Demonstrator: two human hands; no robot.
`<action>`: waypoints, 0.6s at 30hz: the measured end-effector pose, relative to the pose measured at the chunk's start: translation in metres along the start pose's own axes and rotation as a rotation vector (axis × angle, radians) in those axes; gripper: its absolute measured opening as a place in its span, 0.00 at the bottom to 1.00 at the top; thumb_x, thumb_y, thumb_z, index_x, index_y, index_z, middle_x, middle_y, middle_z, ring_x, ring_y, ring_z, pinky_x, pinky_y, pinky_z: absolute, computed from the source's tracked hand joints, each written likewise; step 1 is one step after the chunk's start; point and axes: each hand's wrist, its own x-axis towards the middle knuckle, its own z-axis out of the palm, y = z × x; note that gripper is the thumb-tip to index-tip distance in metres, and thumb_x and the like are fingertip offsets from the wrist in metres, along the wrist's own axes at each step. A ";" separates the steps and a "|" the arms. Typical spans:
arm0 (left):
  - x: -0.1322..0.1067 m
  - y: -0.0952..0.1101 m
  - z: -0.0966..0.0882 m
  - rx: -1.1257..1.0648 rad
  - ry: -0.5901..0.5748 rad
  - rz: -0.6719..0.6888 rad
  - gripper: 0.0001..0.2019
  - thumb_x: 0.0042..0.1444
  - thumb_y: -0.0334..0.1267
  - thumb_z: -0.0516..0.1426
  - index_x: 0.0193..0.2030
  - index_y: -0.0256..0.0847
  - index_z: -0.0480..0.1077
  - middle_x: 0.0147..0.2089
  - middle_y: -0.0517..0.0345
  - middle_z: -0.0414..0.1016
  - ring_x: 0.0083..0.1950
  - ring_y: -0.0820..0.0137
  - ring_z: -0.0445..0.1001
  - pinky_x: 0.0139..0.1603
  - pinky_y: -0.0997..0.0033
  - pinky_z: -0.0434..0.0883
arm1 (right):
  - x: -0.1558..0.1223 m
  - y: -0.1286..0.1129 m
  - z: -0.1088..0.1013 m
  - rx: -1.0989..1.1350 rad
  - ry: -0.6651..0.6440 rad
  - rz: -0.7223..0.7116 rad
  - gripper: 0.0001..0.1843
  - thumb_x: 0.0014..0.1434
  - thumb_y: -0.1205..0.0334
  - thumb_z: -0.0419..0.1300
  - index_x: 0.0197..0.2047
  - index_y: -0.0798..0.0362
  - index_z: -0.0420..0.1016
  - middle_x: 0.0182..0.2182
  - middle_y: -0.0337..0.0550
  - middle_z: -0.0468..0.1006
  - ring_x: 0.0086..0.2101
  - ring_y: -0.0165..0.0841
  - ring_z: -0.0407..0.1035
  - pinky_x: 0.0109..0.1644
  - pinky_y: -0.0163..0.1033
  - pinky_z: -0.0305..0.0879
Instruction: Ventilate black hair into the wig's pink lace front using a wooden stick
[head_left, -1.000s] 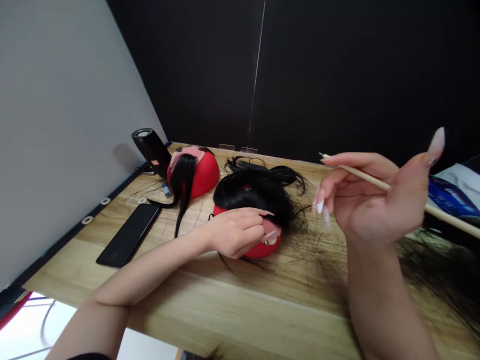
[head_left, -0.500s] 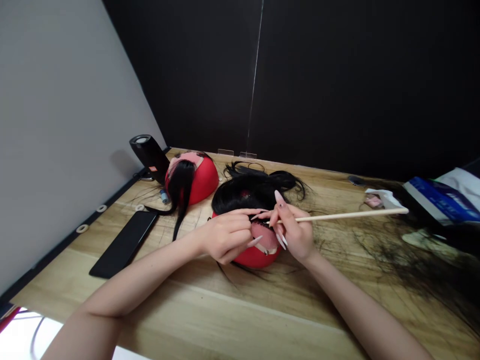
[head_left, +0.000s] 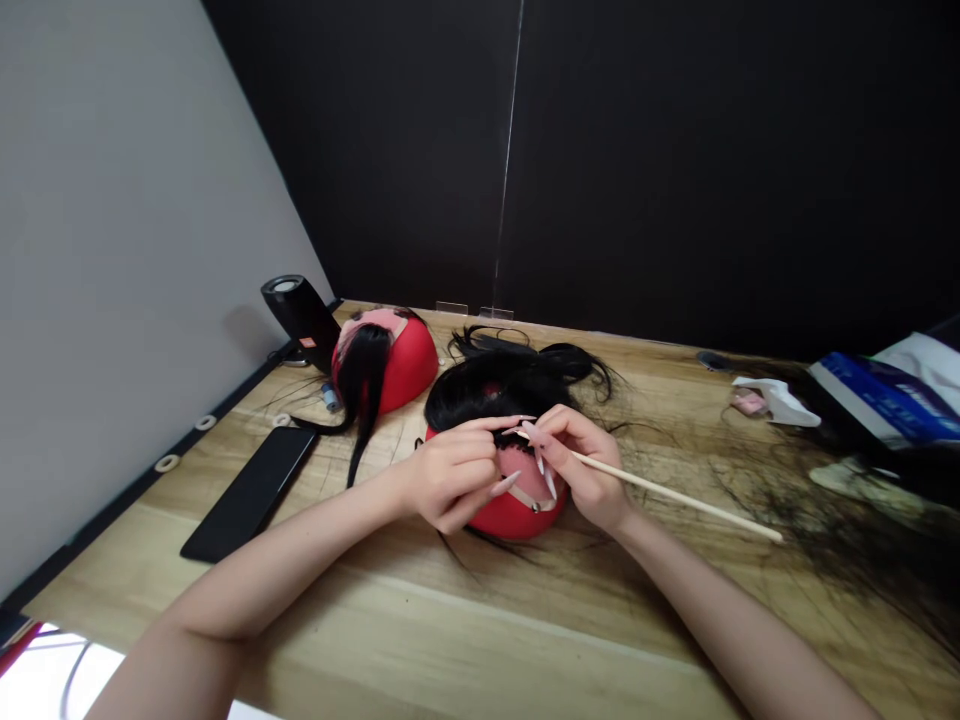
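Observation:
A red dome-shaped wig block (head_left: 517, 522) carries a pink cap piece (head_left: 520, 470) with a pale border. Long black hair (head_left: 487, 385) covers its far side and trails onto the table. My left hand (head_left: 454, 480) rests on the block's near left, index finger stretched along the hair edge, the other fingers curled; whatever they grip is hidden. In my right hand (head_left: 589, 465) is a thin wooden-handled wig needle (head_left: 679, 490), pinched near its working end. Its handle slopes down to the right, and its tip, by my left index fingertip, is too small to make out.
A second red block (head_left: 412, 365) with black hair stands behind left, near a black cylindrical speaker (head_left: 304, 320). A black phone (head_left: 251, 490) lies left. Loose hair (head_left: 847, 540), a crumpled tissue (head_left: 784, 402) and a blue-and-white package (head_left: 889, 395) are right. A dark panel (head_left: 637, 180) rises behind.
My right hand has turned, swinging the needle's handle end down and leftward from nearly level. Its fingers have drawn in toward my left index fingertip. My left hand has barely moved.

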 end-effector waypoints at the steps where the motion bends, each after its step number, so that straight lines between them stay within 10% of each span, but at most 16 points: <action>1: -0.001 0.000 0.000 -0.001 -0.002 0.002 0.10 0.57 0.26 0.53 0.28 0.41 0.59 0.23 0.65 0.61 0.26 0.74 0.63 0.62 0.48 0.74 | 0.001 0.000 -0.001 -0.029 -0.001 -0.057 0.13 0.62 0.54 0.61 0.29 0.53 0.74 0.26 0.40 0.72 0.27 0.29 0.68 0.31 0.35 0.66; 6: -0.003 -0.001 0.001 0.008 -0.025 -0.025 0.11 0.58 0.27 0.52 0.26 0.42 0.57 0.22 0.65 0.61 0.25 0.74 0.62 0.63 0.45 0.72 | -0.002 0.003 -0.001 -0.051 0.001 -0.108 0.18 0.66 0.55 0.55 0.27 0.52 0.75 0.27 0.42 0.72 0.31 0.31 0.68 0.41 0.41 0.69; 18: -0.001 -0.001 0.000 0.013 -0.021 -0.028 0.12 0.59 0.26 0.52 0.26 0.42 0.58 0.22 0.67 0.58 0.24 0.75 0.61 0.63 0.48 0.73 | -0.002 0.001 0.005 0.094 0.093 0.095 0.16 0.59 0.52 0.64 0.27 0.54 0.68 0.16 0.35 0.70 0.12 0.23 0.61 0.15 0.30 0.58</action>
